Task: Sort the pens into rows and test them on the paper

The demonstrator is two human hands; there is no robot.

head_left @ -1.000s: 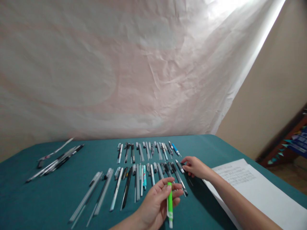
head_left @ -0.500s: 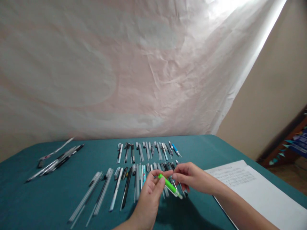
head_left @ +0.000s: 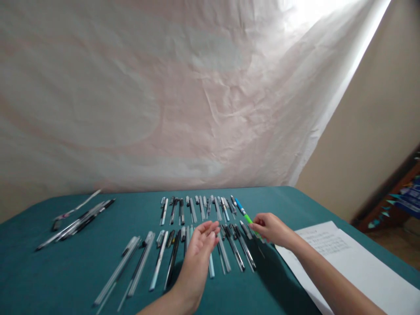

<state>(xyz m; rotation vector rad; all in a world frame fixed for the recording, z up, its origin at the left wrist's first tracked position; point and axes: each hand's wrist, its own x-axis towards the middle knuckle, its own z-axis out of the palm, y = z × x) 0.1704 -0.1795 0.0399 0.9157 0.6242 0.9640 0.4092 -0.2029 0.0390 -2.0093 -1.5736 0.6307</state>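
Note:
A bright green pen (head_left: 248, 219) is pinched between the thumb and fingers of my right hand (head_left: 267, 228), at the right end of the rows of pens. Its upper end meets or overlaps the lower end of a blue pen (head_left: 240, 205) on the table. My left hand (head_left: 202, 247) is empty, fingers loosely extended and a little curled, hovering over the middle of the nearer row. It hides some of the pens there. Black pens (head_left: 235, 249) and clear-barrelled pens (head_left: 224, 253) lie between my two hands, with their parts set out beside them.
Separate clear and black pens (head_left: 115, 271) continue the near row leftward. Farther back runs a second row of pens (head_left: 193, 208). A loose bundle of pens (head_left: 77, 223) lies at the far left. Written paper sheets (head_left: 348, 271) lie at the right, under my right forearm. A pale cloth (head_left: 183, 96) hangs behind the green table (head_left: 49, 280).
The green pen has passed from my left hand to my right, which has carried it right and away toward the blue pen. My left hand has let go and loosened its fingers.

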